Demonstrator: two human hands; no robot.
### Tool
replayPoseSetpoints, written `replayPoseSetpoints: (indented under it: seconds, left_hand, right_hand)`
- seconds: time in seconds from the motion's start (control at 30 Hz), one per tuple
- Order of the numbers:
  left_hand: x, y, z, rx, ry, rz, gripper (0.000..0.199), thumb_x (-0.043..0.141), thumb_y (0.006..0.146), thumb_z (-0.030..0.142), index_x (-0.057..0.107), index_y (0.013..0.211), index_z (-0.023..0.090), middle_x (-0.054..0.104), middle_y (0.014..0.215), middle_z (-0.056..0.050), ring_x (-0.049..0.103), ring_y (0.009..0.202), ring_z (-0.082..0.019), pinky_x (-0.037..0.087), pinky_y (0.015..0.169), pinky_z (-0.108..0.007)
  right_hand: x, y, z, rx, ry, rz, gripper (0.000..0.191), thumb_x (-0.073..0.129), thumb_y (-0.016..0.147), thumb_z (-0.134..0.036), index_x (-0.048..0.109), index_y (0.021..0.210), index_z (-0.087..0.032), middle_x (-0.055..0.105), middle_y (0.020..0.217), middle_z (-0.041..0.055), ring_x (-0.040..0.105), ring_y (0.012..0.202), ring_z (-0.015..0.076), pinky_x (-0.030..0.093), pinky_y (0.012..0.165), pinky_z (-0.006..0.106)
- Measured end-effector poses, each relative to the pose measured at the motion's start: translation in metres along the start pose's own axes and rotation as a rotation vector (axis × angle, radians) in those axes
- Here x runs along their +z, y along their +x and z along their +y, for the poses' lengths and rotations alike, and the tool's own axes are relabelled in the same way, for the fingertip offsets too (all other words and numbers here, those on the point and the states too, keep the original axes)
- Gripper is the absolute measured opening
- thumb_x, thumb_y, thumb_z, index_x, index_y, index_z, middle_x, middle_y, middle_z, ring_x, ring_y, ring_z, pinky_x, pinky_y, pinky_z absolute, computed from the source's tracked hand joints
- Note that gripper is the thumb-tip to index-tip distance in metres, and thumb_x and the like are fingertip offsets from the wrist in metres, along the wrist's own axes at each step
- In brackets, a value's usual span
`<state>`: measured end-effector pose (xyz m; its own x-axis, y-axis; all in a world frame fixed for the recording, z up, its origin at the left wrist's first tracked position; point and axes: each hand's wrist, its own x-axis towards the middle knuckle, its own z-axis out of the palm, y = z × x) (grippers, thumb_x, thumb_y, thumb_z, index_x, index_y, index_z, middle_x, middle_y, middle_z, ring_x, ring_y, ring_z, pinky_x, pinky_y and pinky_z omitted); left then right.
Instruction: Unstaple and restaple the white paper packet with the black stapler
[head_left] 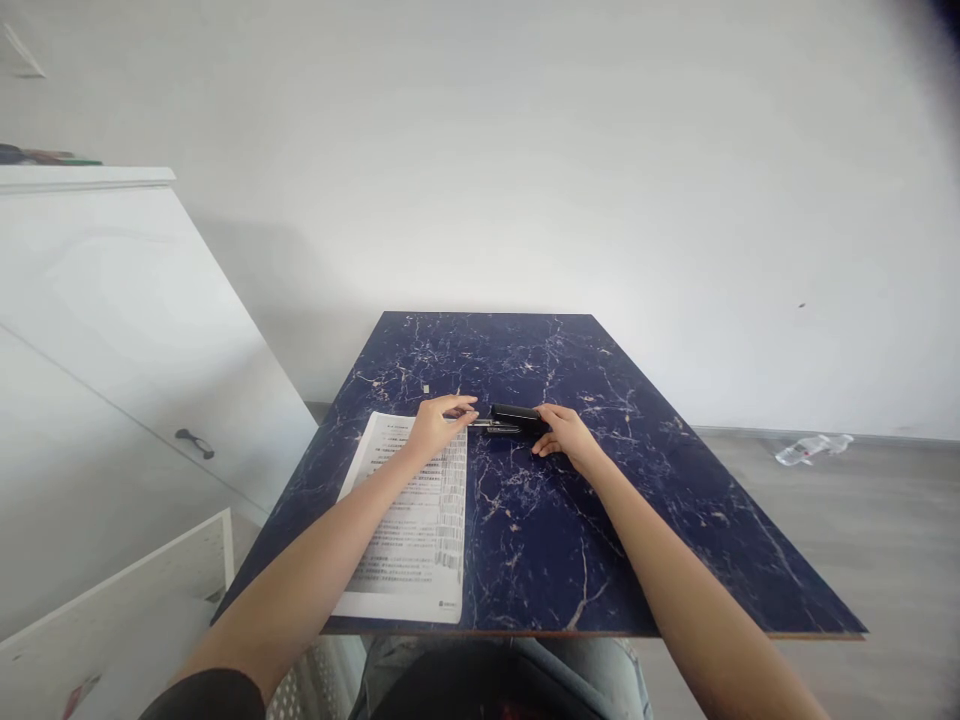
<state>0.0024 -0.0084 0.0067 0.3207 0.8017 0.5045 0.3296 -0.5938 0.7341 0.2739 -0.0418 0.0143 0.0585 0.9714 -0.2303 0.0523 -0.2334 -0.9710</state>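
A black stapler lies on the dark blue marbled table, its top part raised a little and a thin metal part sticking out at its left end. My right hand grips the stapler's right end, thumb and fingers closed round it. My left hand is over the top right of the printed sheets, its thumb and forefinger closed at the metal part of the stapler. Whether anything small is between those fingertips, I cannot tell. The sheets lie flat at the table's left side, partly under my left forearm.
A tiny pale piece lies beyond my left hand on the table. At left stands a white cabinet with a dark handle. Crumpled clear plastic rests on the floor at right, by the wall.
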Motion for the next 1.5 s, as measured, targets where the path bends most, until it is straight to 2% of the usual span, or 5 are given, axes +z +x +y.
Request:
replayPoseSetpoints:
  seconds: [0.17, 0.47, 0.73, 1.13, 1.5]
  left_hand:
    - [-0.002, 0.001, 0.005, 0.019, 0.128, -0.071, 0.034, 0.075, 0.084, 0.032, 0.073, 0.118, 0.027, 0.078, 0.098, -0.003, 0.068, 0.102, -0.023, 0.051, 0.101, -0.046]
    - [-0.001, 0.0, 0.001, -0.014, 0.153, -0.11, 0.034, 0.073, 0.086, 0.033, 0.071, 0.12, 0.027, 0.077, 0.101, -0.004, 0.066, 0.102, -0.023, 0.052, 0.097, -0.042]
    - [0.001, 0.001, -0.007, -0.018, 0.144, -0.098, 0.034, 0.073, 0.085, 0.035, 0.071, 0.118, 0.026, 0.077, 0.098, -0.005, 0.067, 0.101, -0.025, 0.051, 0.098, -0.048]
    - [-0.001, 0.001, -0.007, -0.045, 0.115, -0.125, 0.033, 0.075, 0.084, 0.036, 0.07, 0.116, 0.027, 0.077, 0.098, -0.004, 0.069, 0.098, -0.023, 0.05, 0.103, -0.049]
    - [-0.002, 0.0, -0.005, -0.042, 0.146, -0.146, 0.033, 0.073, 0.084, 0.033, 0.071, 0.116, 0.025, 0.077, 0.1, -0.006, 0.068, 0.1, -0.025, 0.054, 0.096, -0.046]
  right_hand:
    - [0.0, 0.0, 0.001, -0.01, -0.004, -0.003, 0.023, 0.053, 0.098, -0.036, 0.062, 0.105, -0.015, 0.069, 0.078, 0.0061, 0.069, 0.047, 0.0194, 0.054, 0.039, 0.025]
    - [-0.002, 0.002, 0.003, -0.012, -0.017, -0.021, 0.023, 0.051, 0.099, -0.034, 0.062, 0.107, -0.015, 0.068, 0.073, 0.005, 0.071, 0.049, 0.0207, 0.055, 0.04, 0.025]
    - [0.0, 0.001, 0.001, -0.011, -0.002, -0.007, 0.023, 0.053, 0.099, -0.036, 0.061, 0.105, -0.016, 0.069, 0.076, 0.0062, 0.07, 0.047, 0.0199, 0.054, 0.039, 0.025]
    - [-0.003, 0.002, 0.003, -0.02, -0.014, -0.016, 0.024, 0.055, 0.097, -0.038, 0.062, 0.105, -0.016, 0.067, 0.072, 0.0043, 0.07, 0.048, 0.0206, 0.054, 0.039, 0.025]
    - [-0.001, 0.001, 0.001, -0.013, -0.004, -0.009, 0.021, 0.052, 0.099, -0.035, 0.061, 0.104, -0.016, 0.069, 0.079, 0.0062, 0.07, 0.047, 0.02, 0.054, 0.038, 0.025]
